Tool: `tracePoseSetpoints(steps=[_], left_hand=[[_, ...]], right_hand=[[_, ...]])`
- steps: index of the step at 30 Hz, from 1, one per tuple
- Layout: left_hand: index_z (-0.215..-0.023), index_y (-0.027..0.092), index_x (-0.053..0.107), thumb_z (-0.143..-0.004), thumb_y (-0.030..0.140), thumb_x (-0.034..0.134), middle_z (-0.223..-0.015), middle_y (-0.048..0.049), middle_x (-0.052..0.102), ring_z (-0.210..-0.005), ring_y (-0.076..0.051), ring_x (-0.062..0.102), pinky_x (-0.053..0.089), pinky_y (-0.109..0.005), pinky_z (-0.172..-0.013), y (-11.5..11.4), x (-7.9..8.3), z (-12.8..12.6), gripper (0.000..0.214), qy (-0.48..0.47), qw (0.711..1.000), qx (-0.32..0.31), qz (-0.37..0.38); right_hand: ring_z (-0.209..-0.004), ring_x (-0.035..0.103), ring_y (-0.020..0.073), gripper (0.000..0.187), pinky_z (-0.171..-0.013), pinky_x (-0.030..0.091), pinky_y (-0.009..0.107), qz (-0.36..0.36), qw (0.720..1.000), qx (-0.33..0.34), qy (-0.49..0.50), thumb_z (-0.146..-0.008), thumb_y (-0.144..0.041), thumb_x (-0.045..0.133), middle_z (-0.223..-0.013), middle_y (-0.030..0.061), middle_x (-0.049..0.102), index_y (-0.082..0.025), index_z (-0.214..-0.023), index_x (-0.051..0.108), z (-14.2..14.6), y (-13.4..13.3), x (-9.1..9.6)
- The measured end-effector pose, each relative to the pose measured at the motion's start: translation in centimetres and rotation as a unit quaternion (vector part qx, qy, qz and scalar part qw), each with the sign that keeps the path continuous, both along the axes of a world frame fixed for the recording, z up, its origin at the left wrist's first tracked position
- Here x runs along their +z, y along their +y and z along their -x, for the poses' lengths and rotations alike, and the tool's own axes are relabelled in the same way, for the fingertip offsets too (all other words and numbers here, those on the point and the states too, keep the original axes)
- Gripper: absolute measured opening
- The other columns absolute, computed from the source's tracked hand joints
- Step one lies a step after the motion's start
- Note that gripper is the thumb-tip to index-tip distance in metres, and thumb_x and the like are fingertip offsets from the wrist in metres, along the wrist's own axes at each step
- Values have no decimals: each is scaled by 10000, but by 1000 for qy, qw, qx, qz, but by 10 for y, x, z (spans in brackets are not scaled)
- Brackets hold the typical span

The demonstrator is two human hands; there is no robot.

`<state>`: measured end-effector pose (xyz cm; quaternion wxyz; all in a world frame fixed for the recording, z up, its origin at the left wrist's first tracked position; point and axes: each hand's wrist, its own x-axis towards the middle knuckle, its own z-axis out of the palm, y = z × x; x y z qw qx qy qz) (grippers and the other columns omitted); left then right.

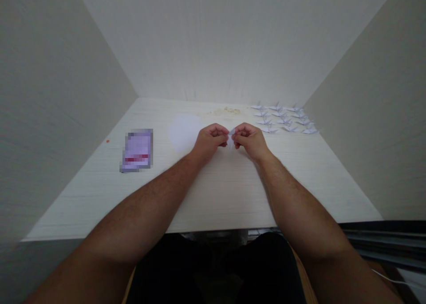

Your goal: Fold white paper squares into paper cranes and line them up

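Both my hands meet above the middle of the white table [226,184], pinching one small folded white paper [230,136] between them. My left hand [213,137] grips its left side with thumb and fingertips. From the other side, my right hand [248,139] pinches it the same way. Fingers cover part of the paper, so its full shape is hidden. White paper sheets [182,130] lie flat just left of my left hand. Several folded paper cranes [282,117] stand in rows beyond my right hand, near the back right corner.
A blurred purple packet [138,149] with a red stripe lies on the left of the table. Brownish stains [232,111] mark the tabletop near the back wall [219,42]. Side walls enclose the table left and right. A white cable [392,278] hangs at lower right.
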<state>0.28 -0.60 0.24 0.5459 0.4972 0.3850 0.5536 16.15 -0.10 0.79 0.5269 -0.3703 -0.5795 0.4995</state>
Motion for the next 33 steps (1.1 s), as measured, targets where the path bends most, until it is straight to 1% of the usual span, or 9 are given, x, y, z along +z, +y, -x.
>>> tracePoseSetpoints(steps=[5, 12, 17, 20, 24, 29, 33], left_hand=[[-714, 172, 652, -608, 159, 735, -611, 26, 634, -522, -78, 561, 479, -225, -538, 0, 0, 1, 135, -18, 1000, -19, -11], [-699, 172, 641, -593, 136, 721, -578, 30, 616, -500, -85, 559, 465, -229, -521, -2, 2, 2, 138, -30, 999, -35, 20], [-695, 160, 652, -599, 136, 704, -581, 16, 625, -504, -96, 570, 469, -239, -524, -1, 3, 3, 112, -36, 998, -35, 29], [-689, 152, 647, -624, 170, 731, -594, 5, 639, -507, -99, 578, 480, -247, -536, -1, 3, 3, 108, -31, 999, -28, 24], [-715, 150, 636, -607, 220, 814, -610, 3, 655, -522, -96, 586, 475, -233, -533, -1, 2, 4, 220, 10, 1000, -20, -9], [-726, 154, 615, -606, 222, 808, -625, 1, 662, -543, -96, 600, 495, -230, -549, -1, 2, 4, 237, 30, 999, 0, -27], [-734, 164, 597, -602, 181, 769, -619, 23, 633, -534, -92, 594, 503, -224, -533, -1, 5, 3, 218, 47, 997, 56, -33]], right_hand=[[-462, 526, 78, 100, -458, 455, 212, -5, 1000, 24, -3, -658, -212, 712, -551, -64, 597, -202, -726, 640, -1, 2, -1], [-486, 567, 90, 68, -489, 473, 223, -5, 999, 40, -26, -638, -171, 667, -563, -53, 619, -203, -698, 660, -4, 1, 2], [-503, 583, 101, 78, -521, 480, 240, -1, 999, 35, -37, -626, -157, 633, -567, -37, 640, -190, -672, 687, -5, 0, 3], [-518, 589, 110, 70, -535, 480, 253, 7, 998, 26, -51, -632, -172, 626, -568, -27, 648, -186, -655, 690, -5, -2, 4], [-510, 572, 106, 65, -532, 455, 252, -1, 998, 2, -70, -637, -176, 636, -556, -25, 640, -182, -654, 698, -4, -4, 6], [-492, 551, 100, 48, -496, 431, 244, -2, 997, -19, -72, -642, -198, 663, -561, -25, 629, -178, -684, 676, -2, -4, 5], [-490, 528, 97, 213, -455, 431, 230, 23, 999, -29, -39, -598, -251, 733, -584, -54, 613, -206, -752, 593, 2, -2, 3]])
